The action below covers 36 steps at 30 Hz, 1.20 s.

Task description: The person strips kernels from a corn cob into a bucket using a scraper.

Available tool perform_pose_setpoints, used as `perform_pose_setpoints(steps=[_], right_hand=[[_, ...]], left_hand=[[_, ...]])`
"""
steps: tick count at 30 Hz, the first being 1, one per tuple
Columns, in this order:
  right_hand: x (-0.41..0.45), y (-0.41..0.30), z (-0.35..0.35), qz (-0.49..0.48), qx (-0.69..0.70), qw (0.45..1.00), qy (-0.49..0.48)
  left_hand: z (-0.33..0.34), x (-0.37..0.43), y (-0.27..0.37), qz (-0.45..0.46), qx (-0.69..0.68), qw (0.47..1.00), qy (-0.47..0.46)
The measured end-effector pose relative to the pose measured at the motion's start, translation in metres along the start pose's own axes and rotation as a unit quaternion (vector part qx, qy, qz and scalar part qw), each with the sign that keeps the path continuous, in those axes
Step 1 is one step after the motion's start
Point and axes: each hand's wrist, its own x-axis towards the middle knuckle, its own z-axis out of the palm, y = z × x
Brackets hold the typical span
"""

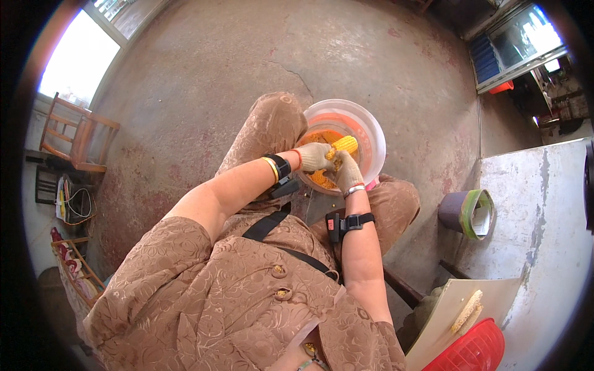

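Observation:
Both my hands wear pale knitted gloves and meet over a white plastic bucket [378,143] between my knees. A yellow corn cob [345,143] with kernels on it slants up and to the right from between them. My left hand [315,156] grips near the cob's lower end. My right hand [345,171] is closed around yellow corn just below, its fingers touching the left ones. Whether that is the same cob or a second piece is hidden by the fingers. Inside the bucket, against an orange-red inner surface, lie loose corn kernels [321,180].
Bare corncobs [468,311] lie on a pale board [441,315] at lower right, beside a red plastic basket [468,350]. A purple bin with a green rim [452,211] stands by the right wall. At left is a wooden chair [83,137].

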Motion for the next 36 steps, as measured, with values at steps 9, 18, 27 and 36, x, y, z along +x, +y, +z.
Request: perform_pose_setpoints(steps=[9,18,27,36], right_hand=[[0.002,0.004,0.002,-0.02,-0.085,0.996,0.03],[0.023,0.016,-0.014,-0.143,-0.286,0.945,0.065],[-0.002,0.001,0.004,-0.044,0.019,0.999,-0.018],[0.015,0.011,-0.007,-0.052,-0.038,0.998,-0.011]], left_hand=[[0.008,0.0,-0.003,0.008,0.022,1.0,-0.002],[0.003,0.001,0.001,0.007,-0.008,1.0,0.024],[0.005,0.002,0.0,-0.018,0.043,0.998,0.045],[0.011,0.005,-0.004,-0.043,0.074,0.995,0.05]])
